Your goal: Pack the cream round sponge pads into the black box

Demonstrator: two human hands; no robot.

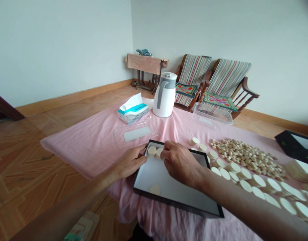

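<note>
A shallow black box point(174, 180) with a pale inside lies in front of me on the pink cloth. My left hand point(130, 161) holds its left rim, thumb on the inner side. In the far left corner stands a short round wooden piece point(151, 151), like a stack of discs. Beside it is a second wooden disc point(159, 153), partly hidden by my right hand point(177, 162). The fingers of that hand are closed at this second disc, their tips mostly out of sight. A single flat disc point(155, 190) rests near the box's front edge.
Rows of wooden discs point(245, 185) and a heap of small beige pieces point(244, 157) lie to the right. Behind are a tissue pack point(133, 113), a white jug point(164, 97), a clear plastic lid point(136, 133) and a clear container point(212, 113). A dark box point(294, 144) sits far right.
</note>
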